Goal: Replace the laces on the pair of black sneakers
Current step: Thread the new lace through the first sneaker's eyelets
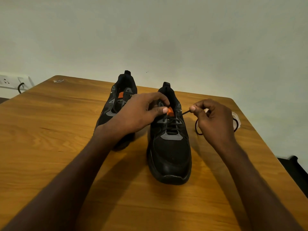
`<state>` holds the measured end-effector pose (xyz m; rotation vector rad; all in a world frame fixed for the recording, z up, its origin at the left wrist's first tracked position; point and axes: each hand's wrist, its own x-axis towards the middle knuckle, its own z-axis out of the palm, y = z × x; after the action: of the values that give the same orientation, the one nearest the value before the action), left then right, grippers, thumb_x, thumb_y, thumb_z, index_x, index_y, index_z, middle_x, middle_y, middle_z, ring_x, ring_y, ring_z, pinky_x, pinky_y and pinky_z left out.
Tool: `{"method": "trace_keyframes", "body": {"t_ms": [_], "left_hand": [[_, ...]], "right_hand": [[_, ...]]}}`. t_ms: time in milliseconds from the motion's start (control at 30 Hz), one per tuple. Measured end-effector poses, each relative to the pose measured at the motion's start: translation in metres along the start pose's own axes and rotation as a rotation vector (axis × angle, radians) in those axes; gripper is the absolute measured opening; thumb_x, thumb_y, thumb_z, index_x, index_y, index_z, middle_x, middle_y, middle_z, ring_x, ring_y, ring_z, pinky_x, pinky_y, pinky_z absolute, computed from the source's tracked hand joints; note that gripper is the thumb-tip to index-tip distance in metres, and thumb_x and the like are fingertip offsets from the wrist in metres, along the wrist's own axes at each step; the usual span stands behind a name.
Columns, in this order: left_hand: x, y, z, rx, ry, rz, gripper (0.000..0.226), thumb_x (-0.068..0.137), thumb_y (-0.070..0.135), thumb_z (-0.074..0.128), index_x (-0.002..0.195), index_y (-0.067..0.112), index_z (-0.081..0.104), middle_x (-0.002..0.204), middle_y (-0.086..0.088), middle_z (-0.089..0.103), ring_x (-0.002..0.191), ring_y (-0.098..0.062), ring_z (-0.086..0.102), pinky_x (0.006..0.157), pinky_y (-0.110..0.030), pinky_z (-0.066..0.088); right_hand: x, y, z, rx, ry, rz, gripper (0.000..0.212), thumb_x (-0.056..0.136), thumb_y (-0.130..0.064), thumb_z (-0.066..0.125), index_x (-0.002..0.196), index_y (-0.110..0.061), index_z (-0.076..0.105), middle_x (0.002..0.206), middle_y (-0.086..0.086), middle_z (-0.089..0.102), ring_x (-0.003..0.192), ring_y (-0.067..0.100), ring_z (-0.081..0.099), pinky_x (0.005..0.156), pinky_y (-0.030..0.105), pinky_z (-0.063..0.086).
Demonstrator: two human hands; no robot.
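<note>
Your right hand (215, 119) was pinched shut on the black lace (186, 112), thumb and forefinger closed on its free end just outside the top eyelets of the nearer sneaker (169, 147). From that pinch the lace ran back toward the shoe's upper eyelet on the side closest to your fingers, and more of the same cord dropped below your palm and looped on the table (50, 130) under your wrist. Behind your knuckles, partly hidden, lay something small and pale (236, 118); you could not tell from this view what it was.

Your left hand (141, 112) was clamped on the collar of that same sneaker, fingers curled over the opening and thumb pressed beside the orange tongue patch (170, 111). Below that grip the crossings of lace already sat in the lower eyelets, and the toe pointed toward you.

The second sneaker (116, 104) stood just beyond your left wrist, close beside the first but apart from it, heel toward the wall (166, 39); your forearm covered its toe. Its eyelets showed no lace that you could make out.

Far off past your left hand, a wall socket (6, 81) with a dark cable sat at the table's corner.
</note>
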<state>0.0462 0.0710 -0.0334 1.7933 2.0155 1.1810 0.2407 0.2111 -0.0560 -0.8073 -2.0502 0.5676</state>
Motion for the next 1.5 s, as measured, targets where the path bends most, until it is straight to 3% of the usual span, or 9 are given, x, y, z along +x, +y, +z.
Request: {"method": "trace_keyframes", "body": {"t_ms": [433, 533, 633, 800, 1033, 1167, 1333, 1400, 1500], "left_hand": [[0.000, -0.002, -0.005, -0.075, -0.081, 0.020, 0.034, 0.099, 0.019, 0.070, 0.131, 0.026, 0.063, 0.078, 0.003, 0.065, 0.074, -0.006, 0.066, 0.071, -0.013, 0.051], [0.000, -0.001, -0.002, -0.048, 0.114, 0.119, 0.023, 0.100, 0.020, 0.069, 0.123, 0.023, 0.069, 0.082, 0.005, 0.066, 0.078, -0.013, 0.067, 0.073, -0.030, 0.057], [-0.001, 0.007, 0.002, -0.107, 0.307, 0.201, 0.013, 0.103, 0.025, 0.065, 0.109, 0.017, 0.074, 0.076, 0.005, 0.067, 0.068, -0.020, 0.065, 0.067, -0.046, 0.057], [-0.004, 0.020, 0.015, -0.248, 0.442, 0.159, 0.023, 0.108, 0.027, 0.059, 0.099, 0.011, 0.073, 0.054, 0.008, 0.057, 0.043, -0.017, 0.049, 0.047, -0.029, 0.039], [-0.009, 0.040, 0.021, -0.620, 0.242, 0.130, 0.037, 0.113, 0.029, 0.037, 0.125, 0.002, 0.058, 0.079, -0.016, 0.072, 0.060, -0.028, 0.071, 0.046, -0.037, 0.053], [-0.010, 0.040, 0.012, -0.761, 0.150, 0.081, 0.031, 0.108, 0.026, 0.053, 0.134, 0.009, 0.057, 0.064, -0.011, 0.064, 0.045, -0.025, 0.055, 0.045, -0.032, 0.044], [-0.004, 0.023, -0.002, -0.881, 0.283, -0.024, 0.029, 0.104, 0.021, 0.060, 0.132, 0.013, 0.063, 0.063, 0.001, 0.054, 0.054, -0.015, 0.045, 0.050, -0.023, 0.042], [-0.002, 0.018, -0.005, -0.849, 0.313, -0.040, 0.029, 0.104, 0.019, 0.060, 0.132, 0.013, 0.063, 0.069, -0.001, 0.060, 0.055, -0.015, 0.048, 0.050, -0.024, 0.040], [-0.002, 0.014, -0.005, -0.795, 0.304, -0.028, 0.030, 0.104, 0.015, 0.061, 0.133, 0.011, 0.060, 0.077, -0.004, 0.064, 0.054, -0.014, 0.048, 0.048, -0.024, 0.037]], "right_hand": [[-0.001, -0.013, -0.020, 0.291, -0.524, 0.126, 0.031, 0.095, -0.044, 0.064, 0.081, -0.018, 0.074, 0.068, -0.003, 0.068, 0.063, 0.011, 0.060, 0.061, 0.021, 0.047], [-0.002, -0.017, -0.034, 0.518, -0.780, 0.198, 0.030, 0.095, -0.037, 0.062, 0.087, -0.012, 0.076, 0.070, 0.007, 0.063, 0.062, 0.018, 0.055, 0.057, 0.027, 0.044], [-0.005, -0.026, -0.032, 0.698, -0.688, 0.164, 0.031, 0.096, -0.029, 0.060, 0.094, -0.003, 0.076, 0.073, 0.001, 0.062, 0.066, 0.018, 0.049, 0.057, 0.029, 0.042], [-0.007, -0.034, -0.026, 0.876, -0.576, 0.113, 0.030, 0.090, -0.038, 0.067, 0.101, -0.013, 0.079, 0.062, 0.001, 0.055, 0.054, 0.021, 0.032, 0.053, 0.029, 0.039], [-0.011, -0.044, -0.022, 1.035, -0.564, 0.163, 0.033, 0.095, -0.016, 0.057, 0.127, -0.014, 0.068, 0.127, 0.013, 0.072, 0.060, 0.016, 0.063, 0.043, 0.022, 0.032], [-0.005, -0.042, -0.028, 1.035, -0.433, 0.305, 0.023, 0.094, -0.036, 0.059, 0.101, -0.016, 0.070, 0.098, 0.004, 0.073, 0.055, 0.012, 0.051, 0.044, 0.021, 0.028], [0.003, -0.011, -0.029, 0.287, -0.039, 0.503, 0.032, 0.098, -0.043, 0.067, 0.076, -0.019, 0.071, 0.066, -0.005, 0.063, 0.058, 0.012, 0.057, 0.058, 0.028, 0.041], [0.001, 0.001, -0.023, -0.180, 0.089, 0.404, 0.022, 0.096, -0.041, 0.069, 0.087, -0.021, 0.074, 0.083, -0.004, 0.071, 0.078, 0.015, 0.066, 0.064, 0.027, 0.043], [-0.001, -0.007, -0.013, -0.249, 0.084, 0.183, 0.028, 0.094, -0.034, 0.073, 0.121, -0.028, 0.067, 0.121, -0.006, 0.064, 0.104, 0.013, 0.062, 0.075, 0.027, 0.048]]}}
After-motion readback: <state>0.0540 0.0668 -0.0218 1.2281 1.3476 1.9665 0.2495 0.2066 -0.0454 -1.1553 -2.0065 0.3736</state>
